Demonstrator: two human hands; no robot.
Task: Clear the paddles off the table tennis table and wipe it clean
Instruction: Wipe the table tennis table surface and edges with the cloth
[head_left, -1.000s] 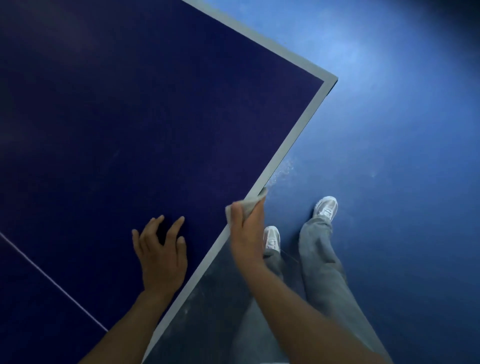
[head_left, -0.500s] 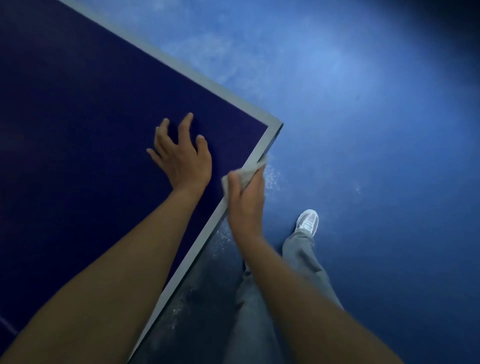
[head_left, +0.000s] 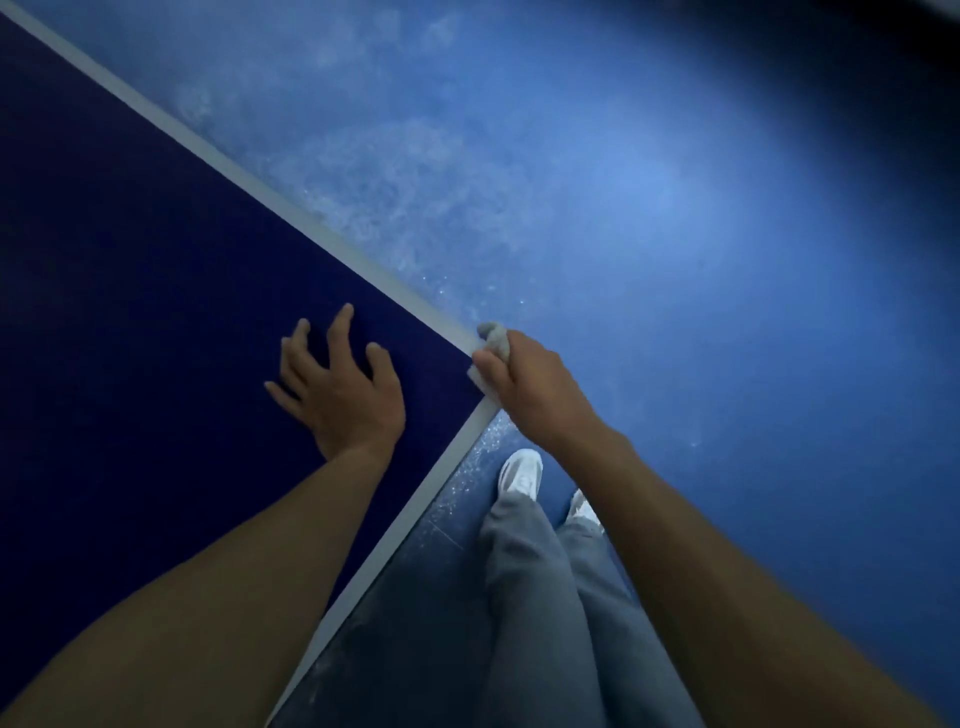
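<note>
The dark blue table tennis table with its white border fills the left of the view, its corner at centre. My right hand grips a small grey-white cloth and holds it against that corner, over the white edge. My left hand rests on the table top just left of the corner, fingers spread. No paddle is in view.
Blue floor with pale dusty scuffs lies past the table's edges. My legs in grey trousers and white shoes stand close to the near table edge.
My right hand has slid the cloth along the table's edge up to the corner. My left hand has moved along the top with it, and my feet have stepped closer to the corner.
</note>
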